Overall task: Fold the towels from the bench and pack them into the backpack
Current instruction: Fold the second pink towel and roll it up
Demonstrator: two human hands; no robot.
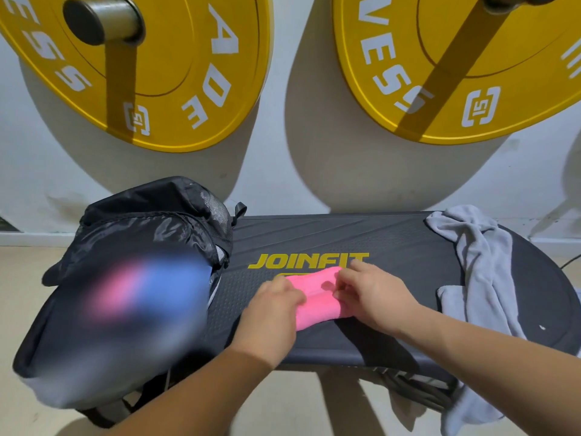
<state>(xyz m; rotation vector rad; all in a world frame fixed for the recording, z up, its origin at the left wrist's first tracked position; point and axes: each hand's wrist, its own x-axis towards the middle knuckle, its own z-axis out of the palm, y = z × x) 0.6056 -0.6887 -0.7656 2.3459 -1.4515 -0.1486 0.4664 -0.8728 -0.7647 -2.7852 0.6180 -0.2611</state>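
Bench [361, 234] top is dark grey, textured, with yellow JOINFIT lettering [308, 261], and stands against a white wall [276, 171] on a beige floor [28, 278]. Count: two yellow weight plates hang on wall pegs above, one at left [176, 89], one at right [456, 89]. One black backpack [151, 234] lies on the bench's left end, its front panel blurred out. Two towels show: one pink towel [317, 302], one grey towel [484, 265].

Pink towel lies bunched into a small thick pad at mid bench, just below the lettering and near the front edge, apart from the backpack. Left hand [273, 305] has its fingers curled over the pad's left end, gripping it. Right hand [374, 294] covers the right end, bent fingertips pinching into the cloth near its middle.

Grey towel lies unfolded and crumpled across the bench's right end, well apart from the pink one. More grey cloth hangs below the front right edge; cannot tell whether it is the same towel.
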